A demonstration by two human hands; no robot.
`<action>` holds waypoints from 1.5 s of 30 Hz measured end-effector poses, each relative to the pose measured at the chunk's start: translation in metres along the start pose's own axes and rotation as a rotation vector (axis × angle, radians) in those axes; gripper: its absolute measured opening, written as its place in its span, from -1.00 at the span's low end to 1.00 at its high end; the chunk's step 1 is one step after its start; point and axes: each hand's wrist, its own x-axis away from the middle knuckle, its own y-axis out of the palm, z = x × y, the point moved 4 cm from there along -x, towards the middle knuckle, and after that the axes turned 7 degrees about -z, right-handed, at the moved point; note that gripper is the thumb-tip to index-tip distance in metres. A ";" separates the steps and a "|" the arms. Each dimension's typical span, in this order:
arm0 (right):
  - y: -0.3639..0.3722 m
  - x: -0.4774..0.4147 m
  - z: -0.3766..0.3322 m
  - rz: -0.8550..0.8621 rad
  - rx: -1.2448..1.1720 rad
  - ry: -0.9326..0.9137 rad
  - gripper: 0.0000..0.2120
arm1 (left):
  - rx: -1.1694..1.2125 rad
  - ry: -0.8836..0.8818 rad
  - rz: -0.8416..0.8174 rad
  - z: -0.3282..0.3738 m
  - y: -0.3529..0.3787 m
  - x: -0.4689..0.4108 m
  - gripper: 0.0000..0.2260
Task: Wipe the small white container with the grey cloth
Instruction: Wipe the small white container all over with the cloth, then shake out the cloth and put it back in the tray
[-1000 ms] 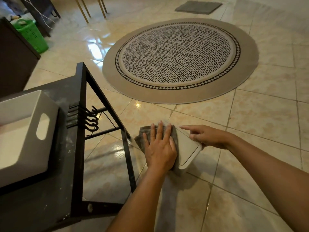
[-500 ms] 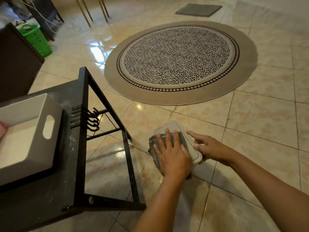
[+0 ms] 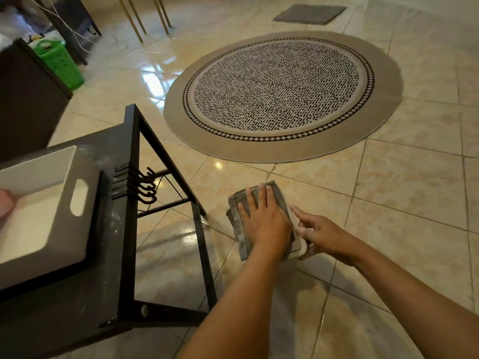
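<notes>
Tiled floor [image 3: 414, 177], lower centre: my left hand [image 3: 264, 224] presses grey cloth [image 3: 237, 221] flat; right hand [image 3: 321, 234] grips small white container [image 3: 296, 243]. Wiping underway, unfinished.

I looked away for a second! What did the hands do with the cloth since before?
The left hand slid the grey cloth across the small white container, covering the top that showed a moment ago. The right hand kept steadying its edge. Nothing was let go. The round rug and white bin stayed put.

Grey cloth [image 3: 239, 230] and left hand [image 3: 263, 221] hide most of the container [image 3: 296, 235].
</notes>
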 end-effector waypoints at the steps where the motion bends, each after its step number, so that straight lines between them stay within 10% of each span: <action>1: 0.002 0.000 0.000 0.005 -0.001 -0.002 -0.40 | 0.006 -0.029 0.000 0.001 0.000 -0.001 -0.29; 8: 0.003 0.001 -0.002 0.020 -0.021 -0.005 -0.42 | 0.063 0.000 -0.006 0.007 0.008 0.032 -0.33; 14: -0.020 -0.006 -0.003 0.129 -0.053 0.082 -0.57 | 0.534 -0.179 0.385 -0.044 -0.022 0.045 -0.46; 23: -0.015 -0.052 -0.043 0.298 0.517 0.067 -0.44 | 1.226 -0.542 -0.033 -0.084 -0.004 0.033 -0.36; 28: -0.014 -0.063 -0.049 0.333 0.582 0.042 -0.50 | 1.075 -0.401 0.109 -0.086 -0.011 0.030 -0.84; 35: -0.014 -0.050 -0.060 0.310 0.378 -0.058 -0.87 | 1.108 -0.039 0.289 -0.065 -0.036 0.049 -0.90; 45: -0.051 0.027 -0.170 0.220 0.054 -0.316 -0.89 | 1.190 0.273 0.391 -0.030 -0.162 0.108 -0.90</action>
